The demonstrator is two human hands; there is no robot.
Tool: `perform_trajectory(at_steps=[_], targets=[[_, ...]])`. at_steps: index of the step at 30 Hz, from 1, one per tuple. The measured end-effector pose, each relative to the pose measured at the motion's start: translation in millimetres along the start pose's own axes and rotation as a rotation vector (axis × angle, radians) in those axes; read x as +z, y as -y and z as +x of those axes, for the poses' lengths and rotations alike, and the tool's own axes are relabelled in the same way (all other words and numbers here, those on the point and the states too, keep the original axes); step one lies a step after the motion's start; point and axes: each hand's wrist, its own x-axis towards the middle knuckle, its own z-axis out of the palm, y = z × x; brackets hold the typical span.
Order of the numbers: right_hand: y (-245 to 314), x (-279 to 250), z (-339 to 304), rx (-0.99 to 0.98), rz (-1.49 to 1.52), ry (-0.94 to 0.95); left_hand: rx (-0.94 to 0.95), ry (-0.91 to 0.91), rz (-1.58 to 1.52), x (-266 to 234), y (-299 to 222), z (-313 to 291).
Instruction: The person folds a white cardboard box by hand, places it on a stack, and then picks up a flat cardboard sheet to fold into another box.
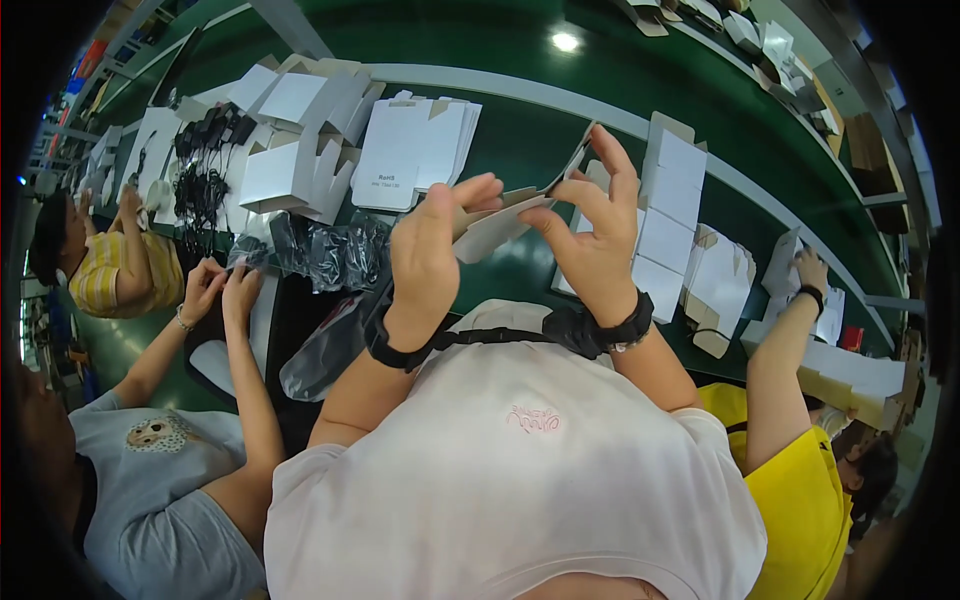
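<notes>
A partly folded small white cardboard box with a brownish inner side is held up in front of my chest, between both hands. My left hand is at its left end, with the fingers curled over toward the flap there and partly hiding it. At the other end, my right hand pinches the box's edge between thumb and fingers, while its raised index finger touches an upright flap. Just beyond my left hand lies a stack of flat white cartons on the green table.
Folded white boxes and black cables stand at the left, near bagged black items. More white cartons lie to the right. Co-workers' hands are busy at left, and another's hand reaches for boxes at right.
</notes>
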Motion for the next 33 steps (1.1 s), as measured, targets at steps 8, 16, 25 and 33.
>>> perform_trajectory(at_steps=[8, 16, 25, 33], targets=[[-0.1, -2.7, -9.7, -0.071, 0.046, 0.047, 0.124, -0.309, 0.057, -1.1, 8.0, 10.6], [-13.2, -18.7, -6.0, 0.248, 0.546, 0.099, 0.160, 0.495, -0.023, -14.5, 35.8, 20.0], [-5.8, -8.3, -7.9, 0.355, 0.773, 0.130, 0.072, -0.046, 0.047, -9.7, 38.7, 15.9], [-36.1, -9.3, -21.1, 0.657, 0.605, 0.198, 0.135, -0.152, 0.391, -18.7, 36.1, 13.8]])
